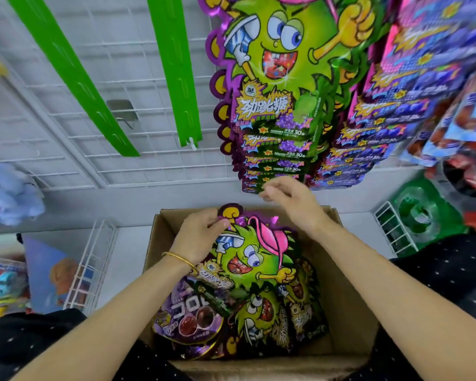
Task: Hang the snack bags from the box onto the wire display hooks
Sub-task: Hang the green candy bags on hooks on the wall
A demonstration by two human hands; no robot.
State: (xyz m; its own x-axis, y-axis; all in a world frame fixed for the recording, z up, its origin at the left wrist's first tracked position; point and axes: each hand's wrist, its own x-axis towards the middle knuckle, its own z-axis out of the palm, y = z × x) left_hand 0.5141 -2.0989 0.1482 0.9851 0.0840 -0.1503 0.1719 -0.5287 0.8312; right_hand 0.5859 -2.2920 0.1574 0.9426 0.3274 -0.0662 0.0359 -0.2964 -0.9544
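Item: snack bag (248, 257), long axis upright in box (349, 312), top edge away; my left hand (201, 237) pinches its top; right hand (289, 199) released.

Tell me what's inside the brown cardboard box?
The brown cardboard box holds green monster-face snack bags, the top one pinched by the left hand, and a round purple grape gummy bag. Anything underneath is covered.

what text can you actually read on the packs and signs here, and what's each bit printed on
"劲跳糖": hanging green monster bag, big yellow letters.
"30": lower right of that bag's front, repeated on the bags stacked behind it.
"コロロ": purple grape bag in the cardboard box; partly covered, so tentative.
Small print on all bags, and the blue-purple bags at right: too blurred to read.
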